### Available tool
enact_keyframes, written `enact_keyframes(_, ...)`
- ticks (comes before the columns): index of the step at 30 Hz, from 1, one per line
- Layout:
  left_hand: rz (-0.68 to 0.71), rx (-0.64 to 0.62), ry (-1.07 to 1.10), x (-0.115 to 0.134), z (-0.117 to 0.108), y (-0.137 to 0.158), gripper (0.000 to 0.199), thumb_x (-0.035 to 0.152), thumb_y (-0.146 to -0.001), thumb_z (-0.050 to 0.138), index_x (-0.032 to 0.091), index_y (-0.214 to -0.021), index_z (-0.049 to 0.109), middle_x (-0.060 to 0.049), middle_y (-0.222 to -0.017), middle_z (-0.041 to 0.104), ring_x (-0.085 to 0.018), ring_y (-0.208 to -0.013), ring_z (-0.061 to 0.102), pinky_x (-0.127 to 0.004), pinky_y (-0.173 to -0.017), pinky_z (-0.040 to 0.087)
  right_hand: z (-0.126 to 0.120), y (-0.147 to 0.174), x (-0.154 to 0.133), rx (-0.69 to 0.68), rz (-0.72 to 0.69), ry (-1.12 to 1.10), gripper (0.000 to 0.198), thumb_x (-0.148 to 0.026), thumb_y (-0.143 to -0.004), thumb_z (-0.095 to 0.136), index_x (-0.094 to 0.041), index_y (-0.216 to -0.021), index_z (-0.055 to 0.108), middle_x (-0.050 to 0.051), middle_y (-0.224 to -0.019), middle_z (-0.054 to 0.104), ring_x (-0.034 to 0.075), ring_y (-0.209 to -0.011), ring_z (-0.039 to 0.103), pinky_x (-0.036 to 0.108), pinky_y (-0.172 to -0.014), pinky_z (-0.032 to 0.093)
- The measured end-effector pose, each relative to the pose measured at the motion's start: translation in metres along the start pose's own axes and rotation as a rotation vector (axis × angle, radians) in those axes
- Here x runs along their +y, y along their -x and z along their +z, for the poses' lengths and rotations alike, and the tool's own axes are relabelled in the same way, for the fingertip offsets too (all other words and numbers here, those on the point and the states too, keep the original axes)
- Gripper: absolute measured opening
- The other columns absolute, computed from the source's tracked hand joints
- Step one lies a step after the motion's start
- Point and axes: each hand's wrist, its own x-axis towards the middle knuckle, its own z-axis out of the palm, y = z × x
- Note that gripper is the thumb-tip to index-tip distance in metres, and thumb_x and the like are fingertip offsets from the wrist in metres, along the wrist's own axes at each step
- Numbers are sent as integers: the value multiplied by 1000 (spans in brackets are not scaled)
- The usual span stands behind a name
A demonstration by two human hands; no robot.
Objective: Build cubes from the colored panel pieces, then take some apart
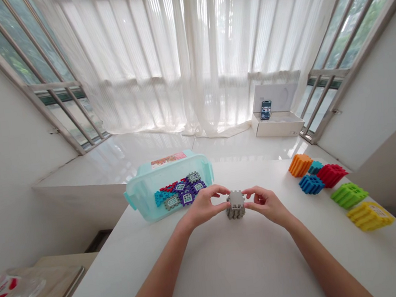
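A stack of grey interlocking block tiles [236,204] stands on the white table, its notched edges roughly lined up. My left hand [207,204] pinches it from the left, thumb and fingers on the tile edges near the top. From the right, my right hand [264,203] grips the same stack with thumb and index finger, its other fingers curled. Just left of my left hand sits a clear turquoise tub [148,213] holding loose tiles in purple, blue, red and grey, several with white window inserts [187,197].
Sorted tile stacks stand at the table's right: orange [300,165], teal [315,167], blue [311,184], red [331,175], green [348,195] and yellow [370,216]. A phone [265,110] leans in a white box [277,126] on the sill. A plastic container [28,288] lies lower left.
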Motion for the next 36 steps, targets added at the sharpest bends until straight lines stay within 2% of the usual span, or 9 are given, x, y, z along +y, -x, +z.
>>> enact_keyframes(5, 20, -80, -41, -3, -4, 0, 24, 26, -78, 72, 21, -101, 69, -4, -105, 71, -19, -99, 64, -33, -88, 52, 1, 1, 1, -14, -32, 67, 31, -42, -75, 76, -25, -101, 71, 0, -85, 61, 10, -56, 37, 25, -52, 39)
enact_keyframes(10, 26, -110, -72, -3, -5, 0, 23, 25, -78, 71, 21, -100, 69, -4, -103, 71, -18, -97, 64, -32, -86, 52, 1, 1, 0, -36, -40, 97, 30, -41, -76, 75, -26, -102, 71, 0, -84, 59, 10, -57, 38, 25, -53, 40)
enact_keyframes(36, 42, -120, -125, -5, -2, 1, 23, 26, -78, 70, 21, -100, 69, -4, -101, 71, -19, -94, 63, -32, -83, 51, -1, 2, -4, -66, -50, 159, 30, -39, -79, 72, -25, -106, 70, 1, -86, 60, 10, -58, 40, 26, -55, 41)
